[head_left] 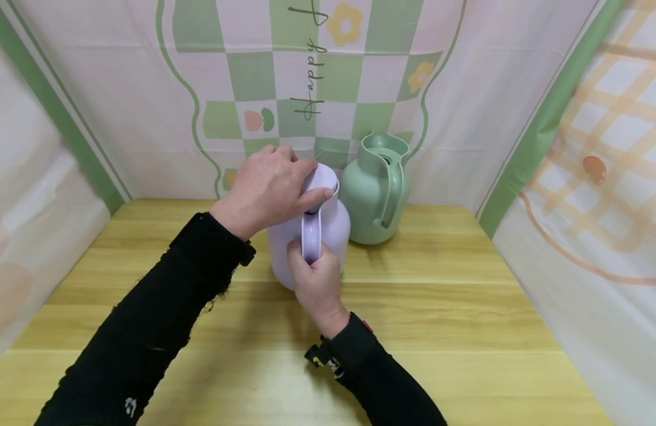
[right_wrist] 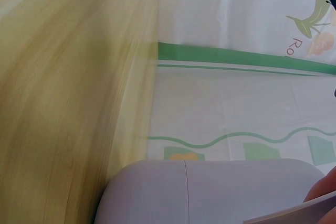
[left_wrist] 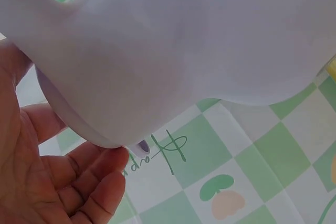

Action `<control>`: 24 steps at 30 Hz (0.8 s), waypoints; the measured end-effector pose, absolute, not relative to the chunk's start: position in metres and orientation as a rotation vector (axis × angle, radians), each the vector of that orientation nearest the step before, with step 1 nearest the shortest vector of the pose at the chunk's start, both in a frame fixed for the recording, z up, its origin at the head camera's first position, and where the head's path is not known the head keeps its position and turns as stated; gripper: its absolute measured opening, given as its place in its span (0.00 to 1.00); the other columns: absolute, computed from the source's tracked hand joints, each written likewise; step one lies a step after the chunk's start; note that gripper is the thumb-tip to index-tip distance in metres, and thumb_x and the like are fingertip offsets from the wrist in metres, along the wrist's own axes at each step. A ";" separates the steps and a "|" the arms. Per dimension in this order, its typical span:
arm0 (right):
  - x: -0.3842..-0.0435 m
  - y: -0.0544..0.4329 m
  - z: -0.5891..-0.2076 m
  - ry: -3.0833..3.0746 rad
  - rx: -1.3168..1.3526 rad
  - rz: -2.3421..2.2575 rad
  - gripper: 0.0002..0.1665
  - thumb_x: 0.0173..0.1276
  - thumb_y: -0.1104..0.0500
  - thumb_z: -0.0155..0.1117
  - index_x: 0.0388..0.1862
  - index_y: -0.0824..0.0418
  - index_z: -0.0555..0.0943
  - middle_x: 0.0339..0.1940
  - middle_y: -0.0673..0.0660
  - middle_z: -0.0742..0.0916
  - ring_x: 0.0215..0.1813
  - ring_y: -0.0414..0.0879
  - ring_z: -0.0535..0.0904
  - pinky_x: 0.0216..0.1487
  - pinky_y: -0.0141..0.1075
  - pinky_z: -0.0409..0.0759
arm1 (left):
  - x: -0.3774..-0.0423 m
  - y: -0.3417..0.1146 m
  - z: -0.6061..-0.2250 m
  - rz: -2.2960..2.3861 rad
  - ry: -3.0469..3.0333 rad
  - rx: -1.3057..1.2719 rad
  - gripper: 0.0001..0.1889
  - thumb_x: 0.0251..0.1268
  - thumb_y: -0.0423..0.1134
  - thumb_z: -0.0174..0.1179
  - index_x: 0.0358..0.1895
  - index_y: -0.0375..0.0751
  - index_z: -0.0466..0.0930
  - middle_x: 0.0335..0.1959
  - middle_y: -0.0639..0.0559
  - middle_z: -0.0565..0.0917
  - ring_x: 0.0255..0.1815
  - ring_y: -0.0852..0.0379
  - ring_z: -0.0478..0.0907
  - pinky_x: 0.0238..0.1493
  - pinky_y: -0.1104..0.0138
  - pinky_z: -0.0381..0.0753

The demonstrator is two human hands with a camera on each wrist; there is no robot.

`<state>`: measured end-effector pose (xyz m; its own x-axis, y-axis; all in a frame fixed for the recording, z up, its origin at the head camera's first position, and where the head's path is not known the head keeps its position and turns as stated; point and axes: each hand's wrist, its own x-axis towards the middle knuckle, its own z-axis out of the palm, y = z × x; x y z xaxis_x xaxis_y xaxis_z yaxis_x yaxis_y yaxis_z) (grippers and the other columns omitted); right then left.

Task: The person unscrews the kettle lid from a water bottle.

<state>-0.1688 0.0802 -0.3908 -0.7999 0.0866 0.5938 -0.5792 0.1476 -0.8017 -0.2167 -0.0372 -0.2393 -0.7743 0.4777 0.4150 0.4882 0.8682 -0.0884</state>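
A lavender thermos jug [head_left: 335,228] stands upright on the wooden table, its handle [head_left: 311,236] facing me. My left hand [head_left: 269,186] grips the jug's round lid [head_left: 322,176] from above, thumb on the near side and fingers over the far side. In the left wrist view the fingertips [left_wrist: 113,163] touch the rim near the spout. Around the handle, my right hand [head_left: 319,284] is wrapped with its thumb up. Only a bit of that hand shows in the right wrist view, beside the pale jug body [right_wrist: 152,192].
A green jug [head_left: 359,201] with an open spout top stands just behind and right of the lavender one, handle toward me. The wooden table [head_left: 439,319] meets a checked, printed cloth [head_left: 293,77] at the back. More printed cloth hangs at both sides.
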 end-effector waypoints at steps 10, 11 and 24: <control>-0.170 0.080 -0.392 -1.906 0.491 1.694 0.23 0.71 0.61 0.60 0.17 0.58 0.63 0.17 0.47 0.64 0.20 0.40 0.59 0.24 0.32 0.58 | -0.228 -0.042 -0.237 -0.260 -2.621 -0.999 0.29 0.76 0.53 0.51 0.74 0.44 0.74 0.75 0.37 0.73 0.75 0.40 0.71 0.74 0.48 0.70; -0.170 0.080 -0.392 -1.904 0.491 1.690 0.23 0.71 0.61 0.60 0.18 0.58 0.63 0.17 0.47 0.64 0.20 0.40 0.59 0.24 0.32 0.58 | -0.229 -0.042 -0.237 -0.266 -2.631 -1.030 0.28 0.76 0.51 0.49 0.74 0.44 0.74 0.75 0.38 0.72 0.75 0.41 0.71 0.75 0.49 0.69; -0.170 0.081 -0.392 -1.922 0.464 1.696 0.24 0.72 0.59 0.61 0.18 0.56 0.63 0.17 0.47 0.64 0.21 0.40 0.59 0.25 0.33 0.58 | -0.232 -0.037 -0.236 -0.220 -2.696 -1.097 0.29 0.73 0.42 0.46 0.76 0.47 0.73 0.76 0.41 0.72 0.78 0.45 0.68 0.77 0.52 0.66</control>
<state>-0.1703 0.0809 -0.3918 -0.8006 0.0880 0.5926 -0.5771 0.1528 -0.8023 -0.2316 -0.0375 -0.2361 -0.6964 0.6688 0.2605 0.7022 0.7099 0.0545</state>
